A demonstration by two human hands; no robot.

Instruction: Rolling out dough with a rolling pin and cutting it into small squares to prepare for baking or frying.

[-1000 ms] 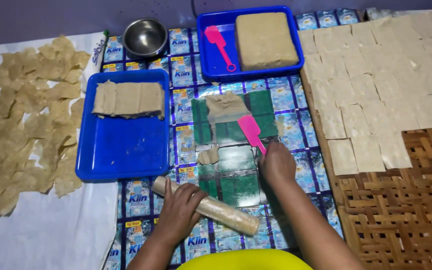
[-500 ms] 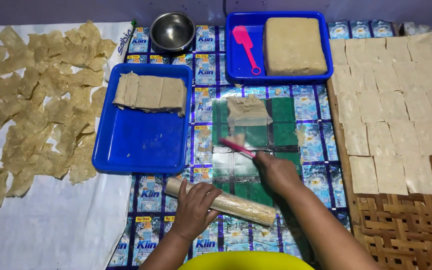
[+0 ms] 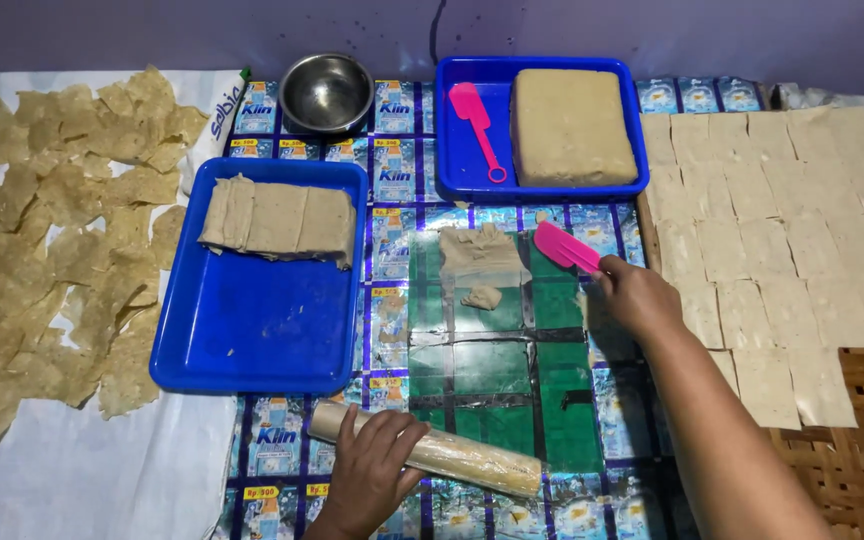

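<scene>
My right hand (image 3: 637,297) grips a pink plastic spatula (image 3: 564,246), its blade held over the right part of a green work mat (image 3: 497,370). On that mat lie a flat scrap of beige dough (image 3: 479,252) and a small lump (image 3: 482,297) just below it. My left hand (image 3: 370,472) rests on a wooden rolling pin (image 3: 452,457) lying across the mat's near edge.
A blue tray (image 3: 257,320) at left holds flat dough sheets (image 3: 277,220). A second blue tray (image 3: 462,160) holds a dough block (image 3: 570,125) and another pink spatula (image 3: 477,125). A steel bowl (image 3: 327,92) stands behind. Square dough sheets (image 3: 782,250) dry on a woven mat; crackers (image 3: 52,250) cover white cloth.
My right hand has swung the spatula from the middle of the mat out to the right and up. The left hand stays on the rolling pin.
</scene>
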